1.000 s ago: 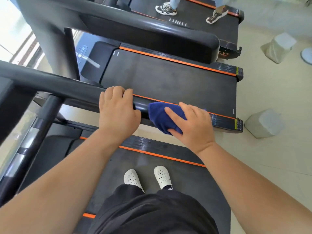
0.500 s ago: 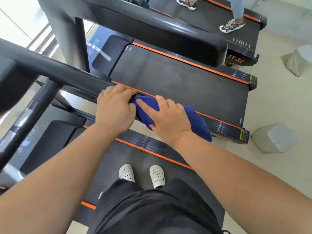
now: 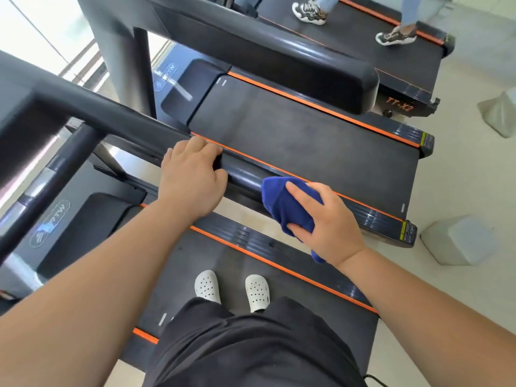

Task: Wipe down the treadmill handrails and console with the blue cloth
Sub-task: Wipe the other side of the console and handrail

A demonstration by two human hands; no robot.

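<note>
Closest to the camera, two bare forearms are reaching forward over dark shorts (image 3: 251, 347), and a pair of white perforated clogs (image 3: 231, 289) is standing on the black treadmill belt (image 3: 212, 263), which is edged by an orange stripe. Just beyond the feet, the left hand (image 3: 192, 181) is curling over the black handrail (image 3: 245, 178), fingers wrapped across the top and thumb underneath, gripping the bar itself. Beside it, apart from it along the same bar, the right hand (image 3: 328, 222) is pinching the blue cloth (image 3: 284, 205) between thumb and fingers, bunching it over the rail's end; a loose tail of the cloth is hanging below the wrist. Part of the handrail between the two hands is lying bare and glossy. Farther on, a neighbouring treadmill (image 3: 307, 146) is lying parallel, its own thick black handrail (image 3: 279, 60) crossing above it. At the far top, a third treadmill is carrying another person's feet in patterned sneakers (image 3: 308, 12). Off to the right, pale grey blocks (image 3: 458, 238) are sitting on the light floor.
</note>
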